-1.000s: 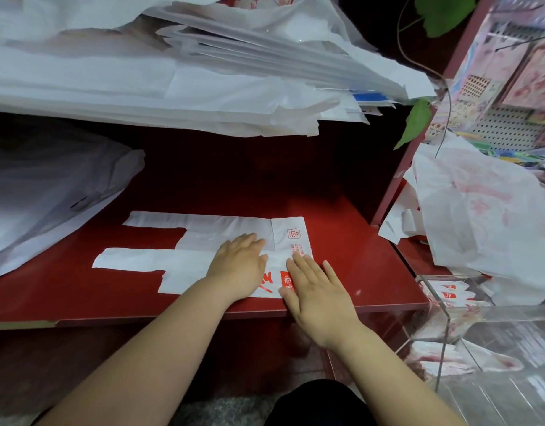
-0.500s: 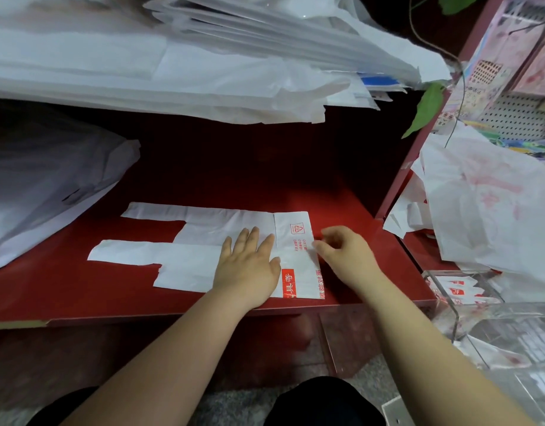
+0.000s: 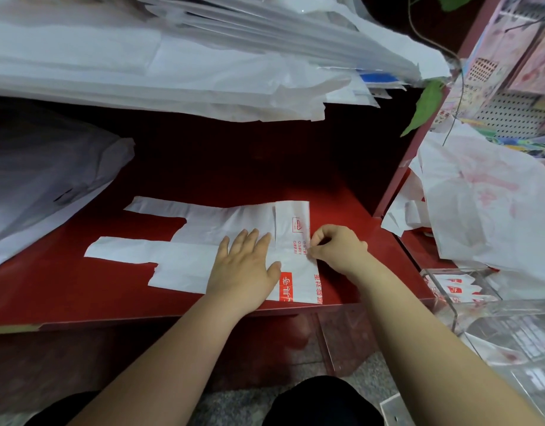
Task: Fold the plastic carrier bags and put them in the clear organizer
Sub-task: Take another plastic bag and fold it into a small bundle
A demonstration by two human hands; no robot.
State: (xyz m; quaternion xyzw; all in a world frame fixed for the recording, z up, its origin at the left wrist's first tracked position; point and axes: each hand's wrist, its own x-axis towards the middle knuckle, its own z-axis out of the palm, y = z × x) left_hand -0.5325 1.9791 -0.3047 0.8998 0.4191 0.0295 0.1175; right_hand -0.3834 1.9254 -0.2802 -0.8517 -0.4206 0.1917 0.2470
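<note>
Right at the bag's near-right edge, the right hand (image 3: 335, 250) has its fingers curled, thumb and fingertips pinching the printed end of the carrier bag (image 3: 203, 229). Beside it, the left hand (image 3: 246, 269) lies flat with straight fingers, palm pressing the middle of the same bag. The bag rests flat on the red shelf (image 3: 65, 287). Its right end is folded over and shows red print, and its two handles (image 3: 120, 250) stretch out to the left as separate strips, close to the shelf's front edge.

Above the shelf a thick stack of white bags (image 3: 173, 72) overhangs the working space, its ragged ends drooping toward the back. A large greyish bag (image 3: 34, 179) slumps onto the shelf at the left, apart from the handles. To the right, a red upright (image 3: 400, 173) closes off the shelf, and a green leaf (image 3: 425, 106) dangles in front of it.

Beyond that upright sits a heap of loose bags (image 3: 480, 210) with faint red print. Just below it is the clear organizer (image 3: 468, 305), with folded bags (image 3: 452, 287) standing inside. The upright and the shelf's right corner stand between the flat bag and the organizer. A perforated display panel (image 3: 511, 112) fills the upper right corner.
</note>
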